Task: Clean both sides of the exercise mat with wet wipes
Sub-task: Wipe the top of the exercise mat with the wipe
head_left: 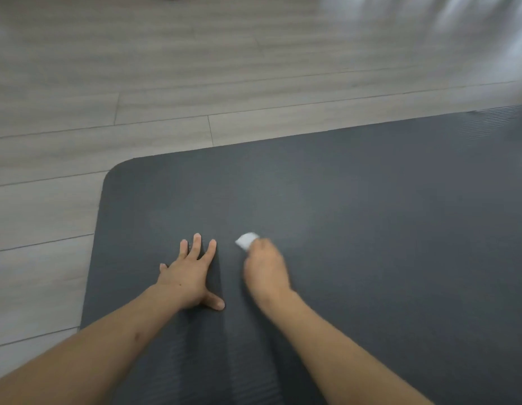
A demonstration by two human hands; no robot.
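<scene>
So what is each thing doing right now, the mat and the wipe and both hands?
exercise mat: unrolled, lying flat on the wooden floor, rounded corner showing.
wet wipe: bunched up, pressed on the mat under the right hand.
left hand: flat on the mat, fingers spread, holding nothing.
right hand: blurred, fingers curled over the wipe.

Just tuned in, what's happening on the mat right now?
A person is cleaning a dark grey exercise mat that lies flat on a pale wood-look floor. The left hand rests flat on the mat with fingers spread, bracing it. The right hand, blurred, holds a white wet wipe against the mat just beside the left hand, near the mat's rounded corner. How much of the mat is already wiped cannot be told.
</scene>
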